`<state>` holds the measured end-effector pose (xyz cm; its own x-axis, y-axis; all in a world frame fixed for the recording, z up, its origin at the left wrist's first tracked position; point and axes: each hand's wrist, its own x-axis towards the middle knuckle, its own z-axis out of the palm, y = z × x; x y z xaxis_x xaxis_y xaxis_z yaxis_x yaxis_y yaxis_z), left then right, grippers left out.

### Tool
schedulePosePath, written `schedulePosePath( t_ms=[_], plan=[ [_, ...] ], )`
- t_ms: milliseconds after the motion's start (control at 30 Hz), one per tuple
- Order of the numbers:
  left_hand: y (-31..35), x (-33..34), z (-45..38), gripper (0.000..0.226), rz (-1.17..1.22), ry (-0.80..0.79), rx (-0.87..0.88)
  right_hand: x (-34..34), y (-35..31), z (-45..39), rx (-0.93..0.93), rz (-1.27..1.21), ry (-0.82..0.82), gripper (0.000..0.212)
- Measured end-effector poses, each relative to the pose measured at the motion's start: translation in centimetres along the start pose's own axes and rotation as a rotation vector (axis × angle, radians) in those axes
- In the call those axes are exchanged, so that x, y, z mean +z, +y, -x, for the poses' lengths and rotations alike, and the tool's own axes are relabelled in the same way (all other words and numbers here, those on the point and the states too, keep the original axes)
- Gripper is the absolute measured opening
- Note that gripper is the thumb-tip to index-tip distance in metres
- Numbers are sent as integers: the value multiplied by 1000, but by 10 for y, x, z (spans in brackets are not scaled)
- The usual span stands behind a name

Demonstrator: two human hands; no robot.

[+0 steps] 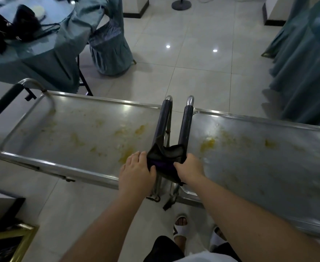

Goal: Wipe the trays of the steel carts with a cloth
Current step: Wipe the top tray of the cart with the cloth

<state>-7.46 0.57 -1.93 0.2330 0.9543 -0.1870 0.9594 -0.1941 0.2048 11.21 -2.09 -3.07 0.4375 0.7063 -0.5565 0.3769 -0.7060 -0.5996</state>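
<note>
Two steel carts stand side by side in front of me. The left cart's tray and the right cart's tray both carry yellow food smears. Between them rise two dark-sleeved cart handles. A dark cloth with a purple part hangs over the near ends of these handles. My left hand grips the cloth's left side with its thumb hooked into the fabric. My right hand grips the cloth's right side.
A round table with a teal cloth and black bags stands beyond the left cart, a covered chair beside it. More teal drapery hangs at the right. A gold-framed object sits at the bottom left. Tiled floor lies beyond the carts.
</note>
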Motion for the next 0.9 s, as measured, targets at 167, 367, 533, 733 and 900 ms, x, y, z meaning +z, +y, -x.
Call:
schedulePosePath(
  t_ms=[167,367,533,733,900],
  plan=[
    [7,-7,-3,63,-8,2,32,-1,5,0,-69,-163,-17,24],
    [34,-16,-17,60,24,17,133,-36,24,7,-167,-548,2,18],
    [71,-11,-36,59,25,-9,251,-99,54,7,-162,-777,80,24],
    [115,4,-62,62,-9,-59,367,-156,89,-1,-178,-634,241,28],
    [138,16,-84,61,-48,-93,419,-155,112,-26,-335,-84,416,23]
  ],
)
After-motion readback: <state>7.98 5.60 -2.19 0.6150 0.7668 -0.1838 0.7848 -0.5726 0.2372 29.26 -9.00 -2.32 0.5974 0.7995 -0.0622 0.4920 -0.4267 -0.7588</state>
